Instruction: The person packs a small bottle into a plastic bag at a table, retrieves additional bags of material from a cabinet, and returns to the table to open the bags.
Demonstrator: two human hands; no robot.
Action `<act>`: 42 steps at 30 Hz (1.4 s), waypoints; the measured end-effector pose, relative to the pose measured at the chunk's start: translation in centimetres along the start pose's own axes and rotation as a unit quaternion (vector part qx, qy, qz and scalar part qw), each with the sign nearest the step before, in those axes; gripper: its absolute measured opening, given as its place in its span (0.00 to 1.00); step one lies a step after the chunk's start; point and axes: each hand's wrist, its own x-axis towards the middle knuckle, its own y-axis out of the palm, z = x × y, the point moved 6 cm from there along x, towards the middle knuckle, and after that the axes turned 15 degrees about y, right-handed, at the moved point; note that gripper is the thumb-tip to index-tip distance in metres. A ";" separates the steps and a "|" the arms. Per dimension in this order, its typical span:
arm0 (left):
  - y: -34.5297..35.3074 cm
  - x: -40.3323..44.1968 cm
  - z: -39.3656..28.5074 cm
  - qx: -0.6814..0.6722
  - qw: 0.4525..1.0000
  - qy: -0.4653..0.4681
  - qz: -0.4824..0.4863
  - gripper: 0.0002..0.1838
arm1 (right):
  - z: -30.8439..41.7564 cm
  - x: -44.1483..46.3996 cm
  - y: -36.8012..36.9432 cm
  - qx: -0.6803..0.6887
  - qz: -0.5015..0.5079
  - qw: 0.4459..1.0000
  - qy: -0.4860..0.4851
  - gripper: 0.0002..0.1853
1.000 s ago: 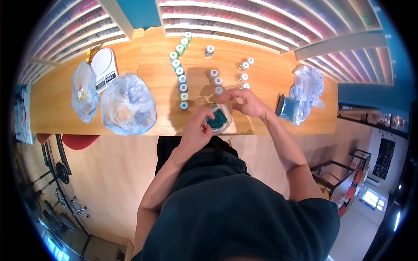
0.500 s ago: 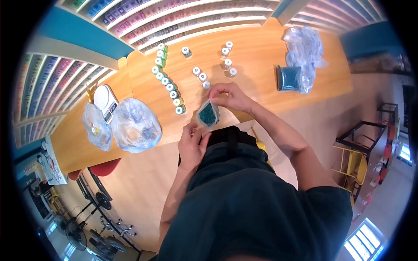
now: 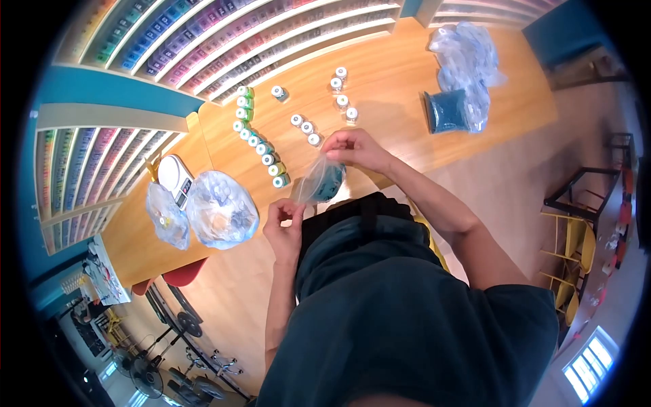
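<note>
Both of my hands pinch a clear plastic bag at the table's near edge, with small teal beads or grains bulging in its lower part. My left hand is closed on the bag's near left corner. At the far corner of the same side, the fingers of my right hand are closed on the plastic. The bag's mouth is drawn flat between the two hands. Just beyond it stand several small white-capped bottles. To the left runs a curved row of bottles with green contents.
On the right lie a sealed teal bag and crumpled clear plastic. A white kitchen scale and stuffed plastic bags are at the left. Racks of coloured containers line the table's back. A red chair sits below the table's edge.
The bag's mouth gaped before and is now stretched flat. My left hand has moved left and slightly nearer me, away from my right hand. The whole view has shifted slightly.
</note>
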 end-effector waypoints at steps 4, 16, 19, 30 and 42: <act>0.0 0.0 0.2 -0.014 0.998 -0.052 -0.016 0.09 | -0.5 1.0 -0.3 -0.006 -0.015 1.000 -0.021 0.06; -0.3 -1.3 1.9 -0.070 0.992 -0.101 0.009 0.05 | -1.0 1.1 0.2 0.005 -0.010 0.999 -0.045 0.05; -0.2 -1.2 1.7 -0.088 0.989 -0.115 0.008 0.04 | -1.2 1.3 0.1 0.014 -0.012 0.999 -0.045 0.05; 0.1 -1.2 2.6 -0.124 0.975 -0.179 0.043 0.04 | -2.2 1.7 0.3 0.006 -0.022 0.998 -0.065 0.05; 0.5 0.9 2.2 -0.009 0.991 -0.098 0.087 0.07 | -2.5 1.9 0.6 0.032 -0.043 0.996 -0.069 0.05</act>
